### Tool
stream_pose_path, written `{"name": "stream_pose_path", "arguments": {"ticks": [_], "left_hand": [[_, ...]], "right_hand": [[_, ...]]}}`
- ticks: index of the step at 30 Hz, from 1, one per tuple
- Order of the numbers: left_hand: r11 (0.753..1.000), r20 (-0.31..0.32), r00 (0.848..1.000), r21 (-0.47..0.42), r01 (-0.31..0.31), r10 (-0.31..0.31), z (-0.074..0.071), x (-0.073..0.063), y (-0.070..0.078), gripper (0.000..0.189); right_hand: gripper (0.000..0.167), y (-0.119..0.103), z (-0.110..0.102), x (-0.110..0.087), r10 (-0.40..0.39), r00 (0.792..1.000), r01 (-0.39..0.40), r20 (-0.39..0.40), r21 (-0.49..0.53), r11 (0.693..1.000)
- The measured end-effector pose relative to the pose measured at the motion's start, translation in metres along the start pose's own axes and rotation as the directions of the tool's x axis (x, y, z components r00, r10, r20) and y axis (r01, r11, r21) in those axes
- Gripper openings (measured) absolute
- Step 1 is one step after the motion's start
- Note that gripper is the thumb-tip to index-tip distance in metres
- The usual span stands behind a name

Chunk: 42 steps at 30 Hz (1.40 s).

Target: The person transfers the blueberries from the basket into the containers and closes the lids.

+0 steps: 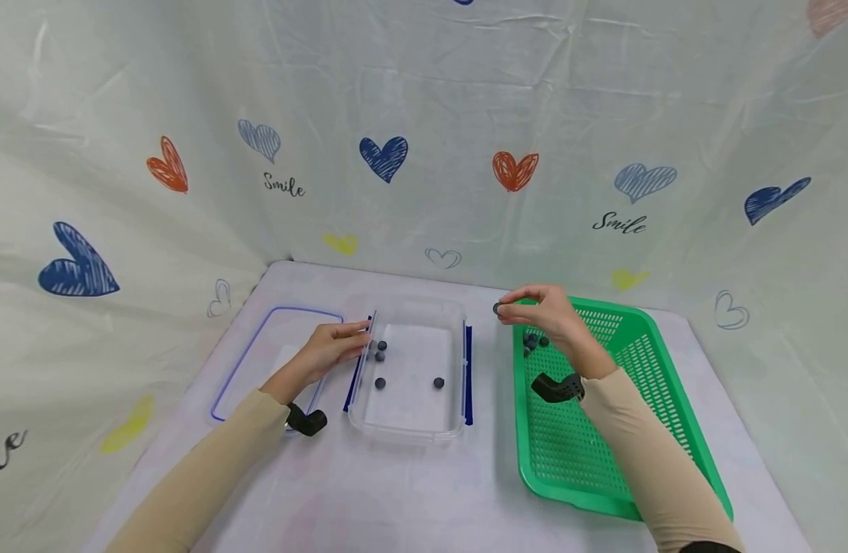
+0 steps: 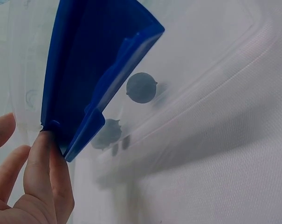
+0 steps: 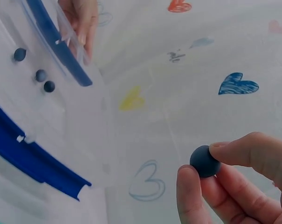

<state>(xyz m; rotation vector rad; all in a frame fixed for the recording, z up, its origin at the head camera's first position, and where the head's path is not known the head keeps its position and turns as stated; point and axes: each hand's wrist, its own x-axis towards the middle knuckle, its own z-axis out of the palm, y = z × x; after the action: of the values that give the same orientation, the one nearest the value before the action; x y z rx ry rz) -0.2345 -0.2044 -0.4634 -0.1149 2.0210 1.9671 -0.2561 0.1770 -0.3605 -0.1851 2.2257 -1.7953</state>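
Note:
My right hand (image 1: pixel 544 315) pinches a small dark blue-grey ball (image 3: pixel 205 161) between thumb and fingertips, above the far left corner of a green basket (image 1: pixel 576 476). Several similar balls (image 1: pixel 531 340) lie in that corner of the basket. Left of it stands a clear plastic box (image 1: pixel 410 430) without its lid, holding several dark balls (image 1: pixel 380 383) on its floor. With fingers fairly straight, my left hand (image 1: pixel 330 346) touches the box's left side. In the left wrist view its fingertips meet a blue side latch (image 2: pixel 80 60), which hangs outward.
A clear lid with a blue rim (image 1: pixel 240 361) lies left of the box, partly under my left forearm. Another blue latch (image 1: pixel 468 376) hangs on the box's right side. Behind the table (image 1: pixel 410 499) hangs a pale sheet printed with hearts (image 1: pixel 384 159).

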Motion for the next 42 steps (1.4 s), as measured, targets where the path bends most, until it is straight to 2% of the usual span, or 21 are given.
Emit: {"name": "stream_pose_path", "arguments": {"ticks": [7,14,19,23,30,37,42], "left_hand": [[1.000,-0.004,1.000,0.000,0.003,-0.003,0.000,0.000,0.001,0.050],[1.000,-0.008,1.000,0.023,-0.009,0.009,-0.002,0.000,0.002,0.051],[1.000,-0.010,1.000,0.017,-0.006,0.006,-0.002,0.000,0.003,0.051],[1.000,-0.021,1.000,0.020,0.003,-0.002,-0.001,-0.002,0.004,0.049],[0.999,-0.013,1.000,0.037,-0.007,0.008,-0.001,-0.003,0.004,0.050],[1.000,-0.004,1.000,0.027,-0.014,0.015,-0.002,-0.002,0.001,0.050],[1.000,0.003,1.000,0.007,-0.014,0.014,-0.002,-0.001,-0.001,0.050]], "right_hand": [[0.031,-0.001,0.017,0.011,-0.017,0.999,0.015,0.033,0.048,0.999],[0.029,0.000,0.035,0.021,-0.002,0.998,0.001,0.055,0.022,1.000],[0.026,0.005,0.048,0.029,-0.025,0.996,0.023,0.091,0.024,0.999],[0.022,0.009,0.058,0.035,-0.047,0.992,0.048,0.121,-0.003,0.999],[0.016,0.016,0.075,0.043,-0.015,0.990,0.030,0.139,-0.108,0.994],[0.015,0.022,0.089,0.046,0.005,0.986,0.017,0.168,-0.132,0.991],[0.015,0.027,0.088,0.045,-0.021,0.985,0.045,0.169,-0.137,0.990]]}}
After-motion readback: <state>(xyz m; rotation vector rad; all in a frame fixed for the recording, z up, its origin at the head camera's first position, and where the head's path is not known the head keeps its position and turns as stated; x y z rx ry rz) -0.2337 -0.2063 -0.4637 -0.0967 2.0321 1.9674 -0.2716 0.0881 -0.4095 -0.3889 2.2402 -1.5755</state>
